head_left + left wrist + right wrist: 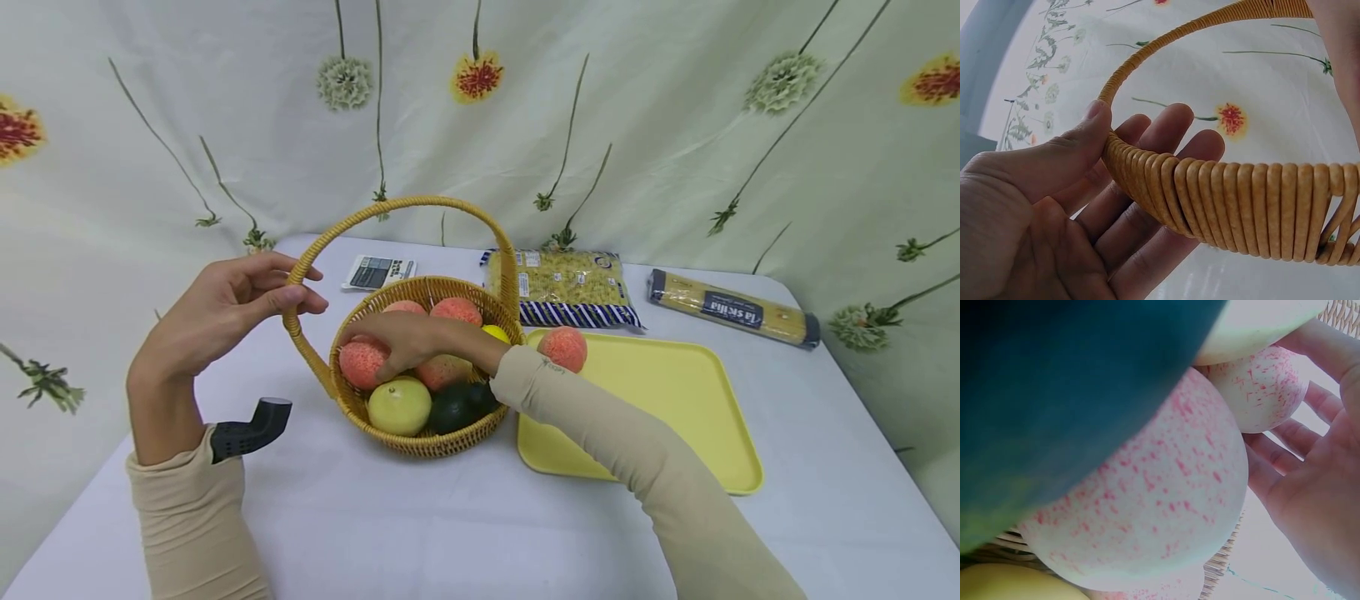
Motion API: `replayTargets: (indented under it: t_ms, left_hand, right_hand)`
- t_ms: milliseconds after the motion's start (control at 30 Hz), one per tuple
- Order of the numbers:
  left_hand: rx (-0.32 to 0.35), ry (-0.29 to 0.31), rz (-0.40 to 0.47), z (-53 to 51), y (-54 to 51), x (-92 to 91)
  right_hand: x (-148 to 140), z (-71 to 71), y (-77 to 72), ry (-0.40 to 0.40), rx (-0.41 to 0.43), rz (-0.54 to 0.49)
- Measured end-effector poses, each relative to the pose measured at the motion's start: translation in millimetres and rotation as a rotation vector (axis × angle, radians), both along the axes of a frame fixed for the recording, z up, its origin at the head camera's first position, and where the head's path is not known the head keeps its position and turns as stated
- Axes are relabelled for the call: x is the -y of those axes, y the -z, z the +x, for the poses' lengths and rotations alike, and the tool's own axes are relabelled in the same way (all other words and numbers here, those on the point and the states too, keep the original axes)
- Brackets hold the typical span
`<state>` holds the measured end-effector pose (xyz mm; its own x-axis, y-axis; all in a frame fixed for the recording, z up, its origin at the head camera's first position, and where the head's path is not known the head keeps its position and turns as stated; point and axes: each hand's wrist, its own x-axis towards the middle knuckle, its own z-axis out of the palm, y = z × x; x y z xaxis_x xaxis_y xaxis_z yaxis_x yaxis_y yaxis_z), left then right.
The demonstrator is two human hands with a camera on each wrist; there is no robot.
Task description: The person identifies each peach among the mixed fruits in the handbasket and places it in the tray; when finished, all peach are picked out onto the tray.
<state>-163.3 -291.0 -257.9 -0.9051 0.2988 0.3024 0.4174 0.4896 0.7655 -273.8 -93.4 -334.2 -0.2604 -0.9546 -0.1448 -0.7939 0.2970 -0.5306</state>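
Note:
A wicker basket (431,447) holds several pink-speckled peaches, a pale yellow-green round fruit (399,407), a dark green avocado-like fruit (453,408) and a bright yellow fruit (496,333). My left hand (198,321) pinches the left side of its tall arched handle (1247,206) between thumb and fingers. Inside the basket, my right hand (412,335) grips the leftmost peach (362,364). In the right wrist view, thumb and fingers curl round that peach (1260,394), while a larger-looking peach (1147,487) and a dark green shape fill the foreground.
Right of the basket lies a yellow tray (675,383), a peach (564,348) on its near-left corner area. Behind stand a pasta bag (562,287), a long spaghetti pack (731,308) and a small white packet (378,272). The right forearm crosses over the tray.

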Motion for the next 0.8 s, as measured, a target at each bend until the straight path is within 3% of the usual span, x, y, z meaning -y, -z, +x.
replayTargets:
  t_ms: [800]
  left_hand:
    - [0.018,-0.026,-0.011,1.3,0.4,0.0]
  right_hand:
    - [-4.3,1.6,0.6,0.004,0.002,0.002]
